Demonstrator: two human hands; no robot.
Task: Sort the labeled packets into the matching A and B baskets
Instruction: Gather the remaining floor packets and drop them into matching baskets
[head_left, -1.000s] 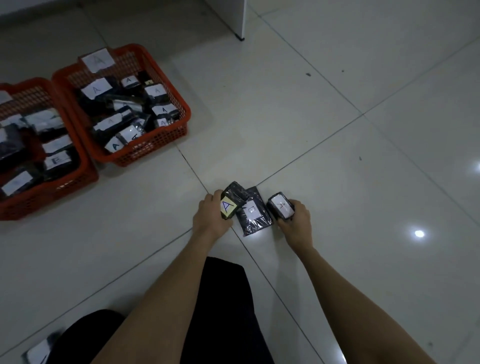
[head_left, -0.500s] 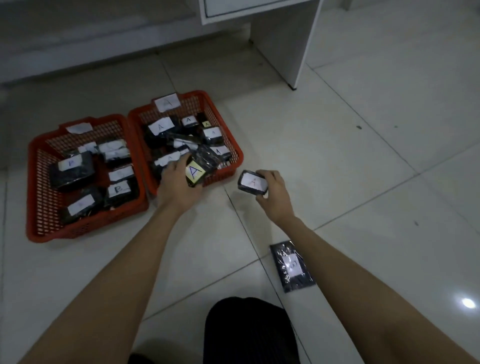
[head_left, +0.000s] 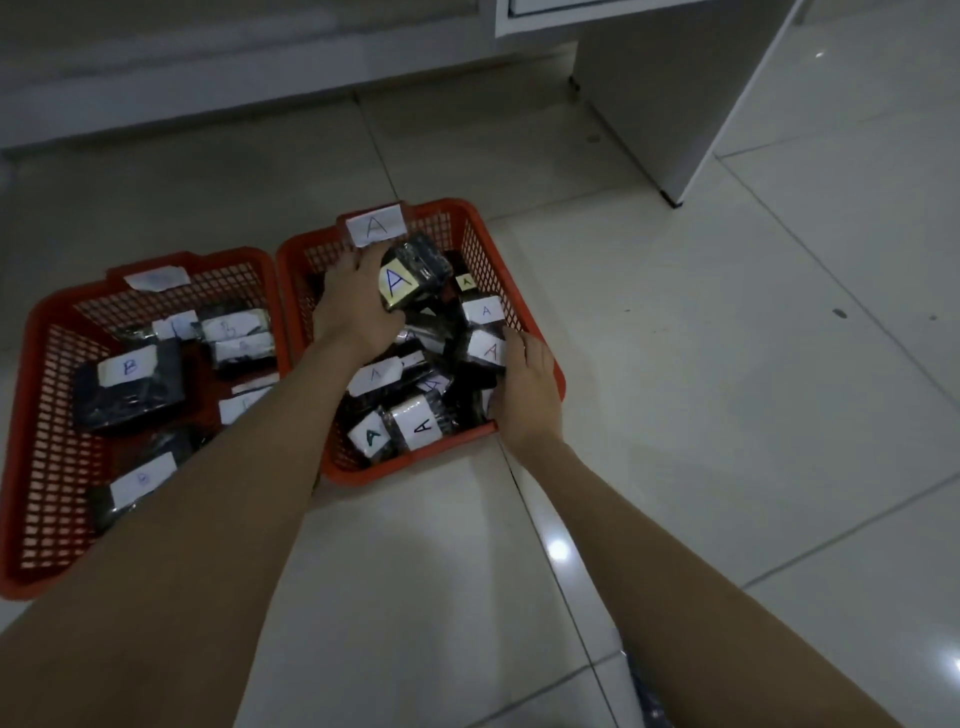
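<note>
- Left hand (head_left: 358, 306) grips a dark packet (head_left: 413, 275) with a yellow "A" label, held over the far part of the A basket (head_left: 540, 338).
- Right hand (head_left: 527, 395) holds a second packet (head_left: 485, 353), white "A" label, at the basket's right wall, among the packets inside.
- A basket is red, tagged "A" on its far rim, and holds many A packets.
- B basket (head_left: 47, 415) sits just left, touching it, with B-labelled packets.
- Both stand on a tiled floor (head_left: 727, 364).

1. The scene is dim and greyish overall.
2. Overhead light leaves small glare spots on the glossy floor tiles (head_left: 558, 550).
3. Wide-angle distortion bends the edges; fine detail looks soft.
</note>
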